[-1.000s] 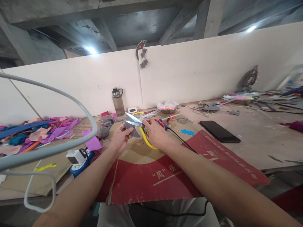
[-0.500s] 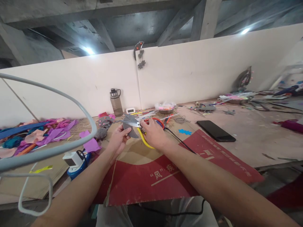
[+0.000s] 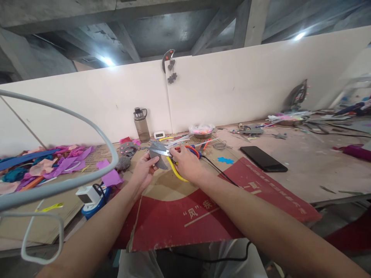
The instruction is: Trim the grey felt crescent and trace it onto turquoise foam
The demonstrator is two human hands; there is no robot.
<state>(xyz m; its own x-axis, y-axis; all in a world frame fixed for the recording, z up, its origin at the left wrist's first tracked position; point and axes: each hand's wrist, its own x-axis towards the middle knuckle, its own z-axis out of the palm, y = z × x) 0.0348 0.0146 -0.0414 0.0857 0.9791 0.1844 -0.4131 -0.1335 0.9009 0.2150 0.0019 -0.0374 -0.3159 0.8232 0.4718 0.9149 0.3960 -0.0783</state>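
My left hand [image 3: 145, 168] pinches a piece of grey felt-like sheet [image 3: 158, 161] between thumb and fingers. In my right hand [image 3: 186, 163] is a pair of scissors [image 3: 181, 175] with yellow and red-orange handles. Their metal blades lie across the grey piece, and part of it shows beyond them. My right fingers cover the pivot area in part. Both hands are above a red and brown cardboard sheet [image 3: 185, 227]. A ball of grey yarn [image 3: 123, 163] lies left of my left hand.
A phone [image 3: 263, 158] and a blue cutout [image 3: 225, 160] lie to the right. Behind stand a bottle [image 3: 141, 125] and a bowl [image 3: 202, 133]. Coloured cloth scraps [image 3: 43, 168] pile at left, near a white charger [image 3: 88, 195]. A grey tube [image 3: 108, 144] arcs across the left.
The scissor blades have moved slightly against the grey piece and look closer together. Both hands keep nearly the same place and grip. The whole view has shifted a little.
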